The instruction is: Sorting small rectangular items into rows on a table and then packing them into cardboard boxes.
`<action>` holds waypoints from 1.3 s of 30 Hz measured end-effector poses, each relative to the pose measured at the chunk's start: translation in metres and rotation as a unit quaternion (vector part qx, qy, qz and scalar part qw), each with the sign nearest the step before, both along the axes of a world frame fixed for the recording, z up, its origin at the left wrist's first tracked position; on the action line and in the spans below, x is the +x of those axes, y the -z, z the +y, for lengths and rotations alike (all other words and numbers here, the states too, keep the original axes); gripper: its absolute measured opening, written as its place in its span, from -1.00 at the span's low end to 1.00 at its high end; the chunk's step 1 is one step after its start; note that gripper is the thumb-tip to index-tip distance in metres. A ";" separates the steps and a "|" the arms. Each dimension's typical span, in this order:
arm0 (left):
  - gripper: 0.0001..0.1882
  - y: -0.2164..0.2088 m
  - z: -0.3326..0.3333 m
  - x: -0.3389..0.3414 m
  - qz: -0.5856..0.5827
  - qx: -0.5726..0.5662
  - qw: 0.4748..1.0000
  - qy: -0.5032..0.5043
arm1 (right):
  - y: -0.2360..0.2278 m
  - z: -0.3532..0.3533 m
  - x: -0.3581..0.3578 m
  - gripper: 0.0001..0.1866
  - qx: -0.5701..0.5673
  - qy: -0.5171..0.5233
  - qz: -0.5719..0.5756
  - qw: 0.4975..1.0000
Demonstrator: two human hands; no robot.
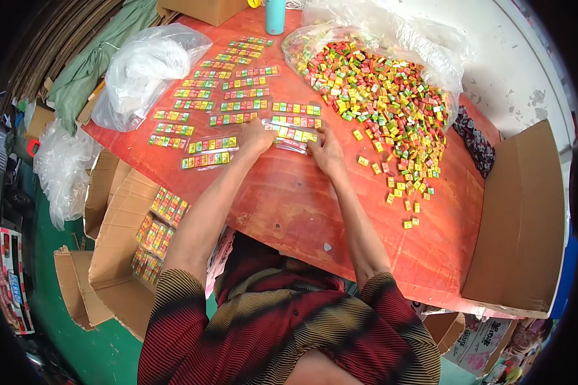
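Observation:
My left hand [257,137] and my right hand [327,152] grip opposite ends of a clear plastic pack [293,134] holding a row of small red, yellow and green boxes. The pack lies low over the red table [289,199], and its lower edge looks like loose clear film. More such packs lie close by: one row [297,108] just beyond my hands, and another [205,160] left of my left hand. Several further packs [245,94] run in columns toward the far left. My fingertips are partly hidden by the pack.
Loose small boxes [379,90] spill from a clear bag [424,32] at the right. A plastic bag [149,67] sits at the left edge. An open carton [119,237] with stacked packs [154,237] stands lower left. Cardboard [517,224] rises at right; a turquoise bottle [275,18] stands behind.

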State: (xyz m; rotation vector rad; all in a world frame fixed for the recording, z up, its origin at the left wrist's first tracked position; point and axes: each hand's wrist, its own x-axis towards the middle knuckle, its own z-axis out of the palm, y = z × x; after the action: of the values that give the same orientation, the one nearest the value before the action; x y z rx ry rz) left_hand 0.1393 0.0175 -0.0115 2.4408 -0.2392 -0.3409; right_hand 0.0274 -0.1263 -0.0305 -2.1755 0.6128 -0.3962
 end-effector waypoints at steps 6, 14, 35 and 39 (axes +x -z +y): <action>-0.71 0.013 0.001 0.001 -0.030 -0.017 0.999 0.002 | 0.005 -0.003 0.002 -0.47 0.054 0.003 -0.015 0.998; -0.82 -0.031 -0.004 -0.022 0.140 -0.260 0.949 -0.111 | -0.026 -0.006 -0.002 -0.57 0.313 -0.003 -0.078 0.946; -0.63 0.017 -0.034 0.011 0.080 -0.197 0.972 -0.105 | -0.016 -0.036 0.027 -0.43 0.235 0.001 0.015 0.972; -0.72 -0.015 -0.034 -0.002 0.212 -0.293 0.923 -0.130 | -0.021 -0.034 0.023 -0.47 0.213 0.012 -0.006 0.977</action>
State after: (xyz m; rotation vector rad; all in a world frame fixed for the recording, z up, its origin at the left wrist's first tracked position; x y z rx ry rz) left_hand 0.1377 -0.0162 0.0035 1.7281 0.1576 -0.5727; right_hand 0.0504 -0.1606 -0.0094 -1.7555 0.6500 -0.2615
